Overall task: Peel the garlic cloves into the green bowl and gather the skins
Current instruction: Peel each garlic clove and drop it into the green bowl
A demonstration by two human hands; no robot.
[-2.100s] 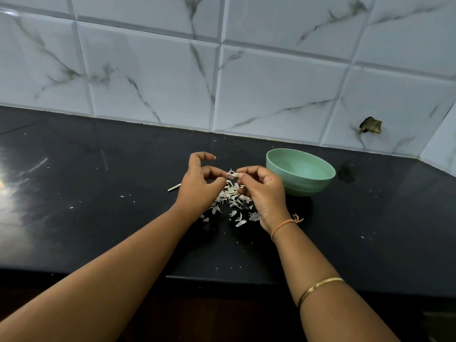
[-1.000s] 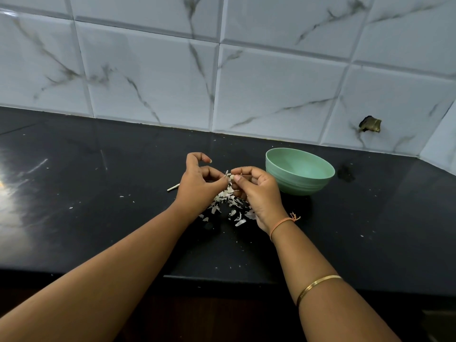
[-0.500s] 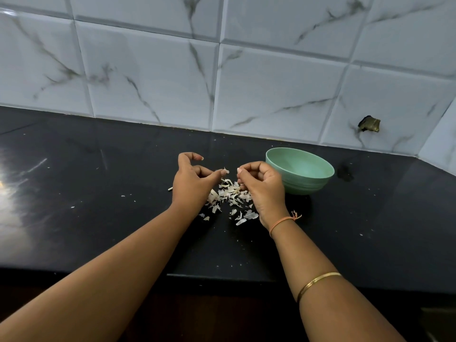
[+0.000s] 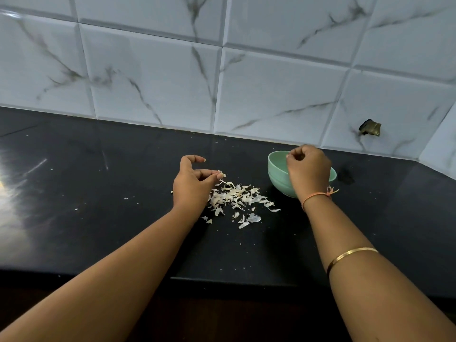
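On the black surface, nearest you, the pile of garlic skins is lying loose between your two wrists. Your left hand is sitting at the pile's left edge, thumb and finger pinching a small skin scrap just above it. Farther back and to the right, your right hand is hovering over the green bowl with fingers curled inward; whether it is holding a clove cannot be told. The bowl is standing just beside the pile, near the tiled wall.
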